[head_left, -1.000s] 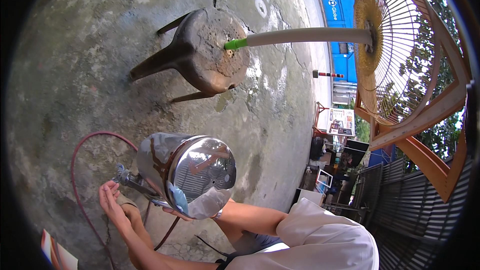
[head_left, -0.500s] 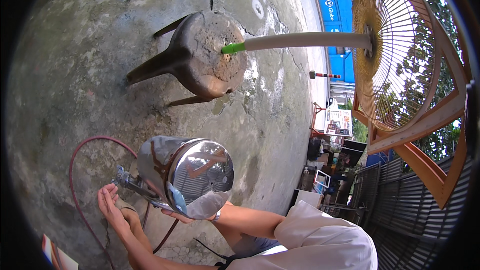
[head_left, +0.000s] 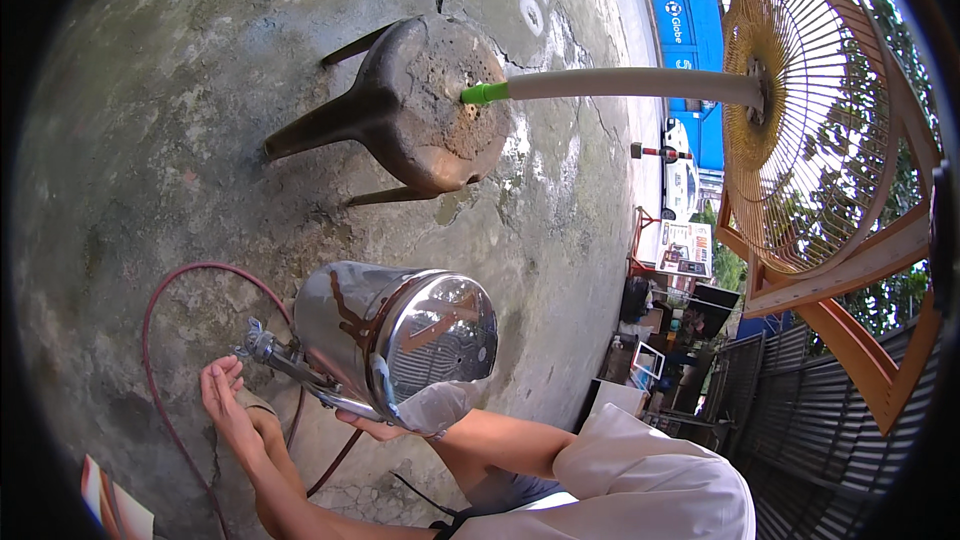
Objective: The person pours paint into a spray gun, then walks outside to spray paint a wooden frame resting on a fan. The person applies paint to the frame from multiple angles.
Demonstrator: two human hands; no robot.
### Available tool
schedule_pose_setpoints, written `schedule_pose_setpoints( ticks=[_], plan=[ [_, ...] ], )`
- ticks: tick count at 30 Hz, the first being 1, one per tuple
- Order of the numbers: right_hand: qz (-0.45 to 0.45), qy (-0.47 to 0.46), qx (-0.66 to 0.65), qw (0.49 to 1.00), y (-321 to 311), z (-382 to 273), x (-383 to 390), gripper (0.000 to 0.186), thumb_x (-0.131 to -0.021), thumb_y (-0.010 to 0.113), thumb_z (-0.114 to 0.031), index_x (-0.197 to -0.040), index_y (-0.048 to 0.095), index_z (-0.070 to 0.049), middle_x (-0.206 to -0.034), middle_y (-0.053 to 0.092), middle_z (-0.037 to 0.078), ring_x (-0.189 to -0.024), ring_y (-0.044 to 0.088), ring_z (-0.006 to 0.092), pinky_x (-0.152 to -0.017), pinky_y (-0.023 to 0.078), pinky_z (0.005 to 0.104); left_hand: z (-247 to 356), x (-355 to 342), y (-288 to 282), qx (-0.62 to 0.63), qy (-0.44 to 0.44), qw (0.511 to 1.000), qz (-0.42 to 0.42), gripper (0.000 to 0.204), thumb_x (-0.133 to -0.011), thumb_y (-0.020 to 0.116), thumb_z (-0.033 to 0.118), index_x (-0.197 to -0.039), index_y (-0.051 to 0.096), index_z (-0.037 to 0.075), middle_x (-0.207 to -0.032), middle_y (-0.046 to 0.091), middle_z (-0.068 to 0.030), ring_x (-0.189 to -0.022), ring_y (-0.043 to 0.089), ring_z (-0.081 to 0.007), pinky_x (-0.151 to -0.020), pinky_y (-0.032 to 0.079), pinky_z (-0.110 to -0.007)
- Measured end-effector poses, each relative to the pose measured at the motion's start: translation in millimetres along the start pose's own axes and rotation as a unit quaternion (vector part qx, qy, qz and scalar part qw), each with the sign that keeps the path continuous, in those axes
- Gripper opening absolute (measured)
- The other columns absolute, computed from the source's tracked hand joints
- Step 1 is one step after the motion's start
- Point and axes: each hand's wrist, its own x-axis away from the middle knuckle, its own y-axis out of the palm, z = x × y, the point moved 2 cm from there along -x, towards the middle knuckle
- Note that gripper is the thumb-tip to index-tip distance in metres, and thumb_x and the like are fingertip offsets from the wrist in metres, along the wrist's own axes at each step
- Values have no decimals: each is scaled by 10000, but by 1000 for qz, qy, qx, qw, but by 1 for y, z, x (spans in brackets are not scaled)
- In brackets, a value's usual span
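In the lower middle is a spray gun [head_left: 300, 372] with a large shiny metal cup [head_left: 345, 315], its side streaked with brown drips. The cup's round end mirrors the surroundings, and clear plastic [head_left: 435, 408] clings to its rim. My right hand [head_left: 372, 426] grips the gun from below; the cup hides most of its fingers. My left hand [head_left: 222, 392] is half curled beside the gun's front end, palm side toward it, and nothing shows in it. A dark red hose [head_left: 165, 312] loops behind the gun and my left hand.
A worn dark stool [head_left: 440, 110] stands on stained concrete. A pale pole [head_left: 620, 83] with a green tip runs from it to a round rattan piece [head_left: 800, 110] in a wooden frame [head_left: 850, 370]. Corrugated metal sheeting [head_left: 800, 470] and stacked clutter [head_left: 660, 360] lie at right.
The whole view has shifted slightly, with the stool and rattan piece appearing farther right. The spray gun has moved a little right, and the cup has turned slightly. My left fingers have curled somewhat.
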Motion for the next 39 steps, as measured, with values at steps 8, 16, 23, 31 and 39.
schedule_pose_setpoints(
  ticks=[8, 16, 23, 31, 39],
  plan=[
    [45, 42, -23, 998, 6, 5, 2, 406, -957, 490, -248, -1294, 595, -47, -1260, 639, 63, -1125, 631, 193, -968, 514, 326, 2, 1, 2, -2, -2, 1000, 7, 342, -1038, 430, 324, -1045, 626, 44, -1024, 654, -56, -994, 632, -183, -852, 444, -324],
    [80, 77, -33, 993, 12, 11, 3, 435, -974, 463, -275, -1324, 578, -43, -1297, 628, 66, -1162, 622, 186, -999, 509, 319, -3, 1, 2, 0, -2, 1000, 3, 330, -1038, 429, 311, -1042, 626, 46, -1022, 652, -55, -980, 629, -175, -847, 446, -322],
    [60, 83, -41, 994, 7, 13, 8, 433, -978, 453, -273, -1312, 579, -28, -1292, 628, 75, -1177, 612, 194, -1019, 493, 321, -4, 1, 4, 0, 0, 1000, 2, 328, -1041, 428, 308, -1035, 625, 45, -1021, 653, -53, -976, 628, -172, -838, 441, -317],
    [-85, 180, -109, 974, 4, 24, 26, 421, -976, 462, -256, -1289, 582, 0, -1281, 628, 88, -1198, 597, 201, -1032, 486, 323, -6, 1, 10, -10, -8, 1000, -10, 332, -1039, 431, 315, -1034, 620, 43, -1017, 645, -51, -959, 619, -161, -827, 440, -307],
    [13, 51, 93, 994, -27, -75, 17, 163, -797, 752, -195, -936, 724, -115, -838, 692, 42, -745, 659, 239, -667, 505, 357, -38, 69, 45, 15, 35, 974, -223, 477, -1046, 411, 420, -1178, 579, -6, -1084, 639, -79, -1017, 590, -176, -913, 443, -327]
  ],
)
